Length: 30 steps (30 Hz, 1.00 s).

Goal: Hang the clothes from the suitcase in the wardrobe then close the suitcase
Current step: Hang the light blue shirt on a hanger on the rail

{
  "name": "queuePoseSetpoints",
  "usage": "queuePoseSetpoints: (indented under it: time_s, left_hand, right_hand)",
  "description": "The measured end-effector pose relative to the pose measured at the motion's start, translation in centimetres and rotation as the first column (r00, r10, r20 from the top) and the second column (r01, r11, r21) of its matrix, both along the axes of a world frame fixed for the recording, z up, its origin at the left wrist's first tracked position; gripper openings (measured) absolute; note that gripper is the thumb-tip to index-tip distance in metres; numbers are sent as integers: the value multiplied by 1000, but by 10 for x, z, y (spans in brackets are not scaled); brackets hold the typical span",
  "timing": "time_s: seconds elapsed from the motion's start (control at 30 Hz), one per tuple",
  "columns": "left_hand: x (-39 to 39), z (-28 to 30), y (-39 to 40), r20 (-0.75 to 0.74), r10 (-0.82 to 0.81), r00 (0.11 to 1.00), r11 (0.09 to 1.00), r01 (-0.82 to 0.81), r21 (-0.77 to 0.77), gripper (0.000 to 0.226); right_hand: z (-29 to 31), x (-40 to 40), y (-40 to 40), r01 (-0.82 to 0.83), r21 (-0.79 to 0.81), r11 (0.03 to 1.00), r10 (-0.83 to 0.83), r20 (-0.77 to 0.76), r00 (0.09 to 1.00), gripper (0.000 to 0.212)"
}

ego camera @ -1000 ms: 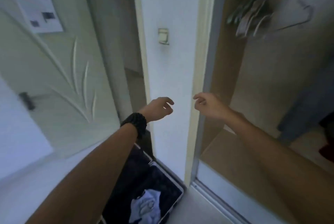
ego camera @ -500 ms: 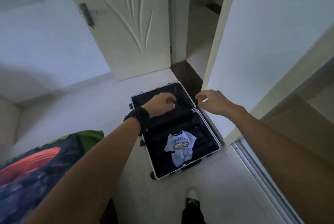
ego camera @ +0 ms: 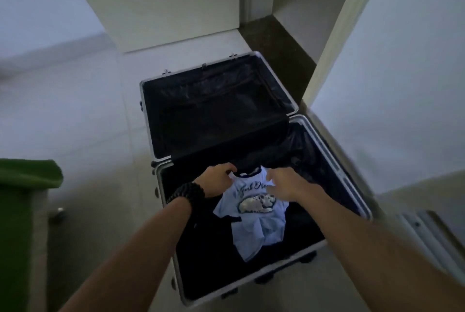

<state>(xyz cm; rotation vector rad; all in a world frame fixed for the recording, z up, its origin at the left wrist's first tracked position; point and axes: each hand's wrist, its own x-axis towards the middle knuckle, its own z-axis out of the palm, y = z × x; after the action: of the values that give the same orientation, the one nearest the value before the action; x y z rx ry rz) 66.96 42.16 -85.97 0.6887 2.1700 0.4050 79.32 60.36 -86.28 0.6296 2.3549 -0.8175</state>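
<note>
A second ago I faced the wardrobe; now my left hand (ego camera: pixel 218 180) pinches the T-shirt (ego camera: pixel 254 213) collar in the suitcase (ego camera: pixel 274 276), right hand (ego camera: pixel 286 182) fingers spread just beside: the pickup begins.

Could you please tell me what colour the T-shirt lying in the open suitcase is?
Light blue T-shirt, dark collar trim, pale chest print; head view.

**Open suitcase, walled in on the right**

The suitcase (ego camera: pixel 251 160) lay fully open on the floor (ego camera: pixel 83 115), its metal rim (ego camera: pixel 161 198) the only barrier around the near half. A white wardrobe panel (ego camera: pixel 392 64) stood just beside its right edge, narrowing access there. A green-covered bed (ego camera: pixel 22 206) stood well apart on the left, leaving bare floor between. Beyond the lid, a door (ego camera: pixel 163 1) closed off the far side.
</note>
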Motion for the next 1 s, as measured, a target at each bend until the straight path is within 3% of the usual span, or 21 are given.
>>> queuePoseSetpoints:
  time_s: [0.13, 0.2, 0.27, 0.33, 0.43, 0.53, 0.6, 0.73, 0.9, 1.0]
  left_hand:
    - [-26, -168, 18, -27, -58, 998, 996, 56, -63, 34]
    - [-36, -226, 26, -79, -93, 993, 993, 86, -79, 46]
    - [-46, -262, 35, -132, -148, 980, 984, 133, -116, 58]
    - [-53, -287, 41, -155, -221, 963, 966, 194, -172, 59]
    - [-55, -300, 46, -179, -271, 946, 953, 237, -191, 43]
    - [-53, -299, 42, -212, -240, 947, 966, 210, -154, 23]
    - [-55, -290, 38, -202, -257, 945, 960, 226, -164, 24]
    - [-54, -224, 36, -194, -436, 879, 891, 391, -229, 54]
    - [-31, -74, 43, -199, -646, 737, 732, 524, -434, 36]
    - [-17, 61, 61, -212, -702, 680, 685, 564, -461, 28]
  right_hand:
    - [-174, -32, 6, -96, 167, 981, 100, -16, 995, 20]
    - [-229, -43, 8, -169, 298, 940, 174, 9, 985, 37]
    - [-258, -54, 13, -193, 430, 882, 197, 37, 980, 58]
    - [-277, -63, 17, -237, 499, 834, 233, 72, 970, 65]
    - [-293, -67, 23, -262, 524, 811, 233, 121, 965, 58]
    - [-288, -68, 22, -223, 556, 801, 268, 1, 964, 36]
    - [-275, -69, 23, -184, 527, 830, 278, -105, 955, 21]
    - [-213, -47, 41, -256, 480, 839, 354, -125, 927, 28]
    - [-69, 12, 59, -318, 486, 814, 436, -149, 888, 34]
    - [62, 40, 77, -364, 445, 818, 461, -129, 878, 32]
